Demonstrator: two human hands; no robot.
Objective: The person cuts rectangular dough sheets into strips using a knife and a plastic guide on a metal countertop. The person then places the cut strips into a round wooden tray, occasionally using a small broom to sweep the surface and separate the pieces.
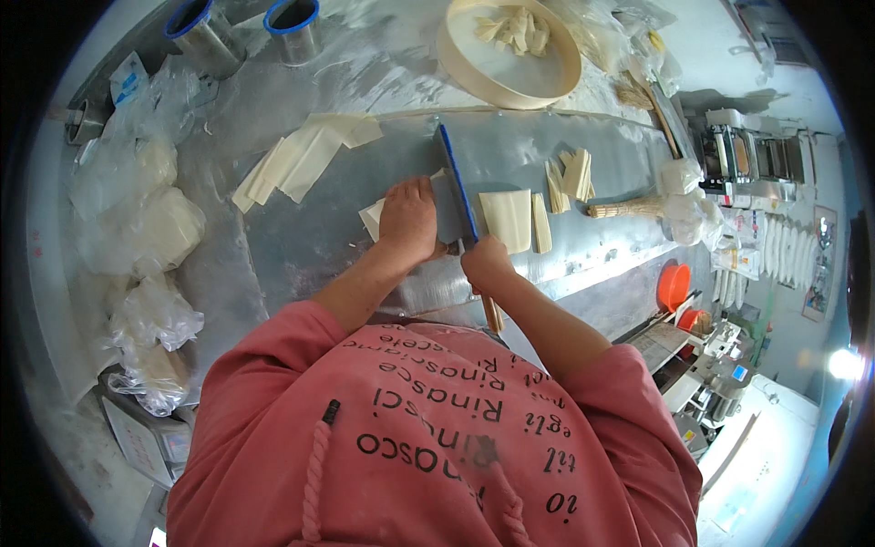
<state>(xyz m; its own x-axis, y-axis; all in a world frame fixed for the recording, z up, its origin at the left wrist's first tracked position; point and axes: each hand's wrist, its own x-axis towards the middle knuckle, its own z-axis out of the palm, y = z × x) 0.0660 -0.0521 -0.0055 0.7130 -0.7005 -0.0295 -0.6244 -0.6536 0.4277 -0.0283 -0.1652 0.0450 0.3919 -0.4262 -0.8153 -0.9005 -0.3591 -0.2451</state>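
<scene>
My right hand [488, 265] grips the wooden handle of a broad cleaver [459, 181] with a blue spine. Its blade stands on edge on the metal work surface [307, 253], pointing away from me. Just left of the blade, my left hand [409, 215] presses down on a folded dough sheet [370, 217], fingers together. The hand covers most of that sheet; a corner also shows beside the blade. Right of the cleaver lie a cut dough piece [507, 220] and a narrow dough strip [541, 223]. Farther right are small stacks of dough strips [575, 176].
Overlapping dough sheets [307, 157] lie at the back left. A round sieve [509, 96] holding dough pieces stands at the back. A straw brush [625, 208] lies at the right. Bagged dough [164, 229] lines the left side; metal canisters [295, 37] stand behind.
</scene>
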